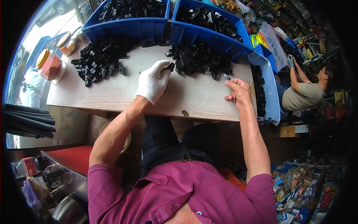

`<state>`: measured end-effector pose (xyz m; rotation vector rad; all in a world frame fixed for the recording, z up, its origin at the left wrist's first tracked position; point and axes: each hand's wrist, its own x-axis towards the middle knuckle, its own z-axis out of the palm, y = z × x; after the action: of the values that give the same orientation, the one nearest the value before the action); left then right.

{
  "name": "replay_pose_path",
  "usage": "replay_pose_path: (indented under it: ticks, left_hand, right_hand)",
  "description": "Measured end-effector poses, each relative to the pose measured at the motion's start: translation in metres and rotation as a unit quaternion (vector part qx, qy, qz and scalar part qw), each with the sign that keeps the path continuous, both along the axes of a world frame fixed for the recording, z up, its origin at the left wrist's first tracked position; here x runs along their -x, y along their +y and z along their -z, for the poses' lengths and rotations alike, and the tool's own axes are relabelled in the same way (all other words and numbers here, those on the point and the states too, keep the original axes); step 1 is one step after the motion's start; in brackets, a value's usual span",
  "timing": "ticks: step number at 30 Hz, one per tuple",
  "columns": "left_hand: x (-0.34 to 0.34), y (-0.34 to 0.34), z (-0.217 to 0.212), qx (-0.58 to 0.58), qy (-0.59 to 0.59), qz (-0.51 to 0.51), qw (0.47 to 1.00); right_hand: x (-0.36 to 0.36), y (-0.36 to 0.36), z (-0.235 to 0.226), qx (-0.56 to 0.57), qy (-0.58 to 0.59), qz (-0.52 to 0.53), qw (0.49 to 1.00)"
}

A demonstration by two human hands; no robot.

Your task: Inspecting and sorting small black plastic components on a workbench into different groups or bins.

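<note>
A small black plastic piece (170, 67) is being pinched in the left hand (151, 84), which is being covered by a white knitted glove; its thumb and first finger are being pressed close around the piece, and its other fingers are being curled in. A small, flat, dark grey piece with a little hole (226, 77) is being held by the bare right hand (240, 91), between the tips of the thumb and first finger, while its other fingers are being loosely bent. Both pieces are being held over a pale table with a wood-grain top (209, 99). A left heap of small, shiny black plastic parts (97, 61) is being spread out beyond the left hand, on its left side. A right heap of the same kind of parts (197, 58) is being seen at the back, between the two hands. Behind the heaps, more black parts are being held in two deep blue plastic bins (126, 31) (210, 42). Others are being held in a light blue plastic bin (275, 95) just beside the table's right edge. Two plastic jars with yellowish lids (50, 67) are being seen at the left. A tan shirt is being worn by another person (304, 95) at the far right.
</note>
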<state>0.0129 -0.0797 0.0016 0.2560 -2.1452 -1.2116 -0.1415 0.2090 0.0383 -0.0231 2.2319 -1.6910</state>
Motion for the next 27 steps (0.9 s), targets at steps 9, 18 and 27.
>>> replay_pose_path:
  ticks: [9, 18, 27]
  left_hand:
    - [0.029, 0.088, -0.001, -0.414, 0.023, 0.120, 0.902]
    - [0.023, 0.057, -0.002, -0.078, -0.015, 0.160, 0.984]
    - [0.014, 0.037, -0.006, 0.269, -0.024, 0.174, 0.947]
  right_hand:
    - [-0.067, -0.065, 0.015, 0.171, 0.015, -0.092, 0.981]
    - [-0.059, -0.061, 0.017, 0.113, -0.013, -0.132, 0.985]
    - [-0.063, -0.078, 0.002, -0.004, -0.038, -0.151, 0.988]
